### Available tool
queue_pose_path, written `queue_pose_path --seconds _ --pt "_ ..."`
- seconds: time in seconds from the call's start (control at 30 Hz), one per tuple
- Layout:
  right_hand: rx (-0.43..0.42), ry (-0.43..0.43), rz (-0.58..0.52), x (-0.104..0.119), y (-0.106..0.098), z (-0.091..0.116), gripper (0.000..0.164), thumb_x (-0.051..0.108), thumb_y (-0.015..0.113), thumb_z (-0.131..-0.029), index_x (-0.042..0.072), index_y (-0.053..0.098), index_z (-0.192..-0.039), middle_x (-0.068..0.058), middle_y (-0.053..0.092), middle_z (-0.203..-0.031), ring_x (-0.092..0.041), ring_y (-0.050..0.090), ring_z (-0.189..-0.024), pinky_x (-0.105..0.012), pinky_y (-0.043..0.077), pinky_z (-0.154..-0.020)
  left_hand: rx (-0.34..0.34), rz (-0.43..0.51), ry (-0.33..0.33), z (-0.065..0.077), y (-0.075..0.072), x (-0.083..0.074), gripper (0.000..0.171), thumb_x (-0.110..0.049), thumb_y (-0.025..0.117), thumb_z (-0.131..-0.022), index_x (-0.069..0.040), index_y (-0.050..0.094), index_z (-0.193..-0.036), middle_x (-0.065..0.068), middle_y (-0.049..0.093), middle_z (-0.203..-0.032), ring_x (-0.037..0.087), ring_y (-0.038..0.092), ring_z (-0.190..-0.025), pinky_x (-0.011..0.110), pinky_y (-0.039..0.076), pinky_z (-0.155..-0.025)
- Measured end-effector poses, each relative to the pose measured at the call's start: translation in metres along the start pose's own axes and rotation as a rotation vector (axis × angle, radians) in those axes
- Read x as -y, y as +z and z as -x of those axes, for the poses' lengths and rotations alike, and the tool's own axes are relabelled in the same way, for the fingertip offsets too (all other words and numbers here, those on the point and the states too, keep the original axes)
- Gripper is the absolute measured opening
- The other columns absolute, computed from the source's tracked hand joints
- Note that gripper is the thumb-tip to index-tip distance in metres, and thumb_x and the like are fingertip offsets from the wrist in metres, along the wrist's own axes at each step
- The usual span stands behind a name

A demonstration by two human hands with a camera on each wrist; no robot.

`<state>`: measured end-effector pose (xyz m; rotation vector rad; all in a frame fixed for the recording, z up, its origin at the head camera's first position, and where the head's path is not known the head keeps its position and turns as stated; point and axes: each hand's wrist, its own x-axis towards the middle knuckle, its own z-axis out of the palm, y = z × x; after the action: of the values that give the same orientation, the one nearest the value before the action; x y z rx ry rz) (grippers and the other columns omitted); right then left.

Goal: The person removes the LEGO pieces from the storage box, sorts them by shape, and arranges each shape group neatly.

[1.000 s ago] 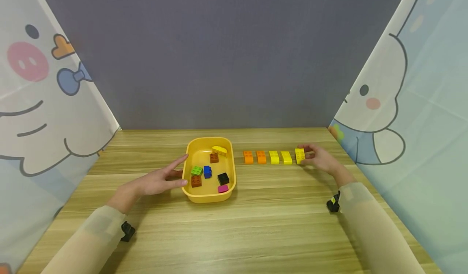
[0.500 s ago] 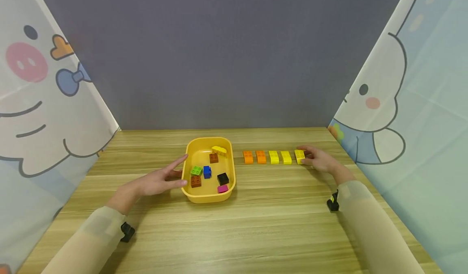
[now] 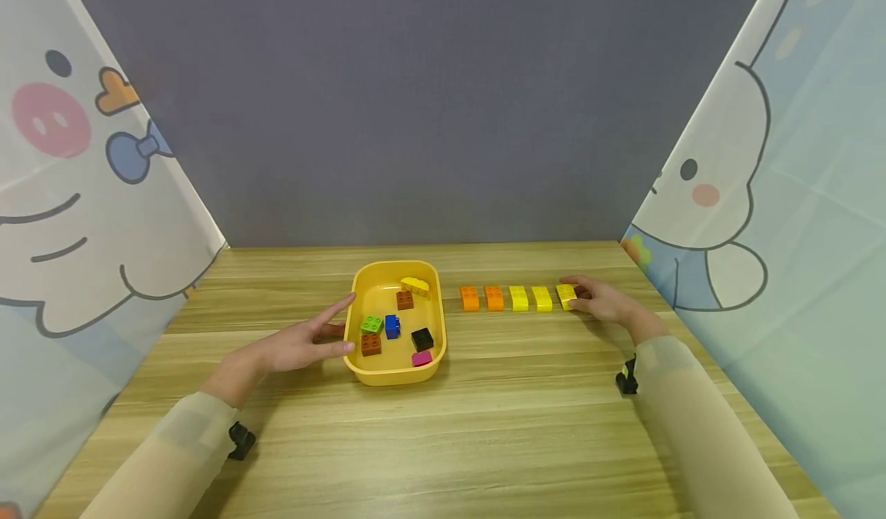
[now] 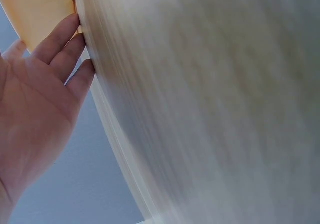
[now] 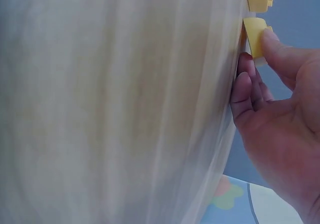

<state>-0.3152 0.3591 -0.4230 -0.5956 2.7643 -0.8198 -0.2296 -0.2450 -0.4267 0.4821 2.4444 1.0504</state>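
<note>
My right hand (image 3: 604, 301) pinches a yellow toy brick (image 3: 566, 297) at the right end of a row on the table. In the right wrist view the thumb lies against this brick (image 5: 255, 36), and part of the other fingers' hold is hidden. Left of it in the row are two more yellow bricks (image 3: 542, 298) and two orange bricks (image 3: 494, 297). My left hand (image 3: 294, 344) has its fingers spread along the left side of a yellow plastic bin (image 3: 398, 377). The left wrist view shows those fingers (image 4: 65, 34) extended by the bin's wall.
Inside the bin lie several loose bricks, among them a blue one (image 3: 392, 326), a green one (image 3: 372, 324), a black one (image 3: 422, 339) and a pink one (image 3: 421, 358). A grey panel (image 3: 422, 104) stands behind the wooden table (image 3: 443, 450), with printed cloth at both sides.
The held yellow brick has come down level with the row and now sits slightly tilted at its end. My right hand has shifted a little left; the left hand has stayed put.
</note>
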Motion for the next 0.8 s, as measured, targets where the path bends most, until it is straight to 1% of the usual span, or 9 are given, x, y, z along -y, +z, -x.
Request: queue_pose_path --seconds 0.13,0.2,0.3,0.4,0.47,0.6,0.8 --pt "0.003 -0.013 0.027 -0.0001 0.001 -0.0018 0.054 0.015 0.059 -0.104 -0.002 0.042 -0.152 -0.025 0.059 -0.131 -0.037 0.055 -0.114 -0.056 0.045 -0.099 0.001 0.003 0.005 -0.0002 0.0001 0.0 0.088 -0.057 0.062 -0.097 -0.053 0.001 -0.159 0.016 0.044 -0.157 0.039 0.043 -0.144 0.063 0.04 -0.112" --pt "0.002 -0.02 0.036 0.0002 0.0015 -0.0027 0.053 0.013 0.059 -0.104 -0.003 0.042 -0.151 -0.023 0.06 -0.128 -0.034 0.055 -0.111 -0.054 0.045 -0.098 0.001 0.005 0.01 -0.0004 -0.0001 0.0003 0.088 -0.057 0.062 -0.097 -0.052 0.0 -0.159 0.016 0.043 -0.157 0.039 0.043 -0.145 0.063 0.041 -0.112" --pt "0.0 -0.03 0.044 0.0003 0.0019 -0.003 0.053 0.013 0.058 -0.104 -0.003 0.042 -0.152 -0.026 0.058 -0.134 -0.038 0.056 -0.117 -0.058 0.045 -0.101 0.0 0.011 0.016 -0.0007 -0.0004 0.001 0.088 -0.056 0.062 -0.097 -0.052 0.0 -0.159 0.016 0.043 -0.158 0.039 0.043 -0.145 0.062 0.041 -0.112" --pt "0.006 -0.035 0.041 0.0001 0.0025 -0.003 0.054 0.014 0.057 -0.105 -0.003 0.04 -0.153 -0.03 0.05 -0.145 -0.045 0.052 -0.126 -0.064 0.041 -0.106 0.001 0.014 0.02 -0.0009 -0.0007 0.0012 0.087 -0.056 0.062 -0.097 -0.052 0.0 -0.159 0.017 0.043 -0.158 0.039 0.042 -0.145 0.062 0.04 -0.112" --pt "0.014 -0.029 0.038 0.0002 0.003 -0.0028 0.055 0.016 0.057 -0.105 -0.001 0.039 -0.154 -0.03 0.046 -0.149 -0.047 0.05 -0.129 -0.065 0.04 -0.107 0.001 0.014 0.019 -0.0009 -0.0007 0.0011 0.087 -0.056 0.061 -0.097 -0.052 0.0 -0.159 0.017 0.043 -0.158 0.039 0.042 -0.145 0.063 0.04 -0.112" --pt "0.018 -0.026 0.049 0.0003 0.0037 -0.0021 0.056 0.017 0.056 -0.105 -0.001 0.038 -0.155 -0.03 0.044 -0.151 -0.048 0.05 -0.129 -0.065 0.04 -0.108 0.005 0.005 0.02 -0.0009 -0.0008 0.0011 0.089 -0.056 0.061 -0.097 -0.05 -0.001 -0.16 0.018 0.043 -0.158 0.04 0.042 -0.145 0.063 0.04 -0.112" --pt "0.028 0.008 0.043 -0.0008 0.0035 -0.0005 0.056 0.016 0.055 -0.106 0.002 0.035 -0.157 -0.03 0.042 -0.152 -0.046 0.05 -0.129 -0.065 0.04 -0.108 0.003 -0.001 0.015 -0.002 -0.0003 0.002 0.088 -0.057 0.061 -0.097 -0.051 -0.001 -0.16 0.017 0.043 -0.158 0.04 0.043 -0.145 0.063 0.041 -0.112"
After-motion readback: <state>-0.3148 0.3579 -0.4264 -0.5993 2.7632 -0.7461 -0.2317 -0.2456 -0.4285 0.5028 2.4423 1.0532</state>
